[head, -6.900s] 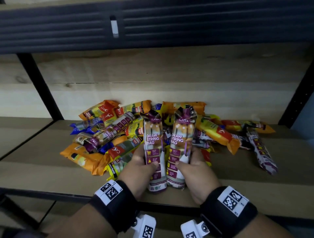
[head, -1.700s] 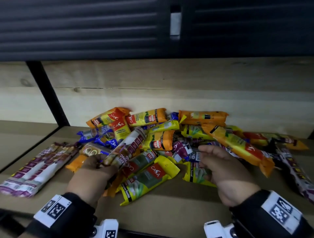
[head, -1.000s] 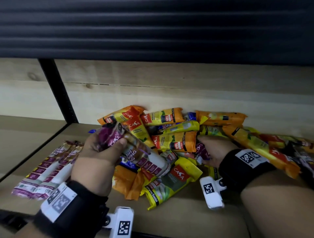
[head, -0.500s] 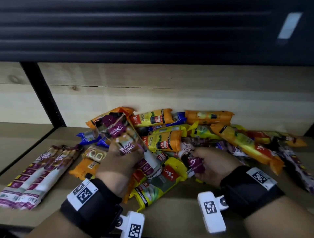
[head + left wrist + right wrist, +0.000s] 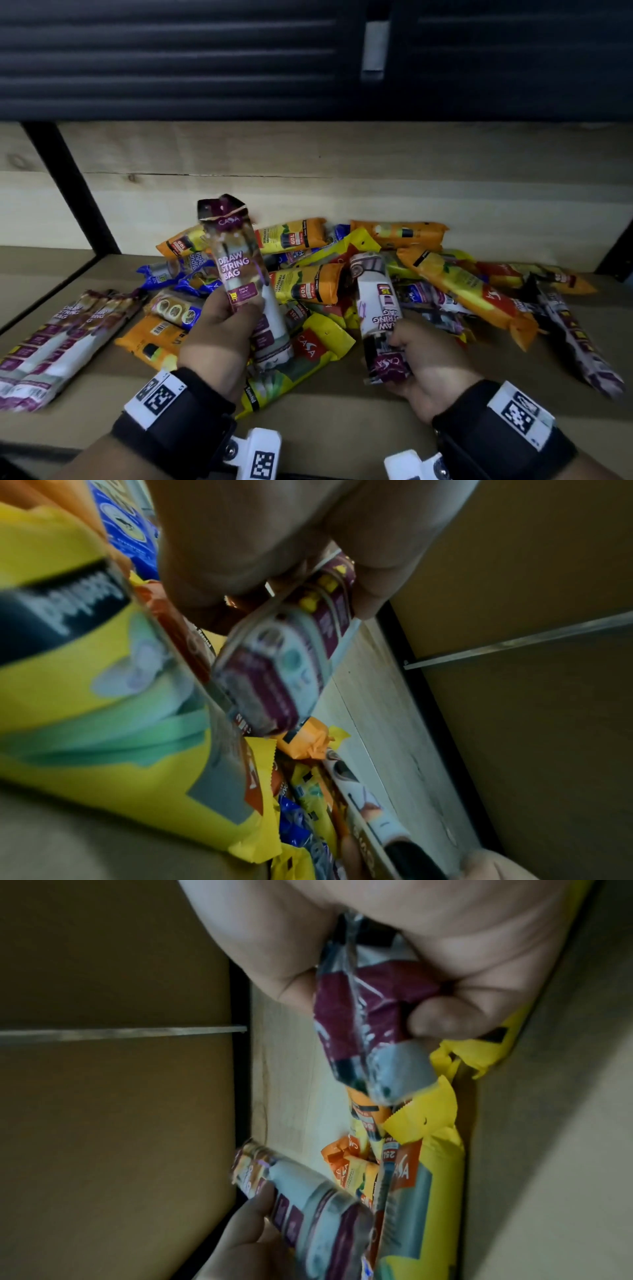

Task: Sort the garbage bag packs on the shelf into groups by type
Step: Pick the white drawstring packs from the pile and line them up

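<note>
My left hand [image 5: 224, 334] grips a white-and-purple draw string bag pack [image 5: 241, 274] and holds it upright above the pile; in the left wrist view the same pack [image 5: 284, 669] sits between thumb and fingers. My right hand [image 5: 423, 359] grips a second draw string bag pack [image 5: 378, 315] by its purple end, its far end tilted up over the pile; the right wrist view shows that purple end [image 5: 359, 1010] pinched. Two more draw string packs [image 5: 58, 339] lie side by side at the left of the wooden shelf [image 5: 342, 421].
A mixed pile of orange, yellow and blue packs [image 5: 308, 281] fills the shelf's middle, against the wooden back wall [image 5: 342, 192]. Further purple-and-white packs [image 5: 575, 335] lie at the right. A black upright post [image 5: 72, 192] stands at the back left.
My left hand has raised its draw string pack upright. My right hand has pulled a second draw string pack out of the pile and lifted it.
</note>
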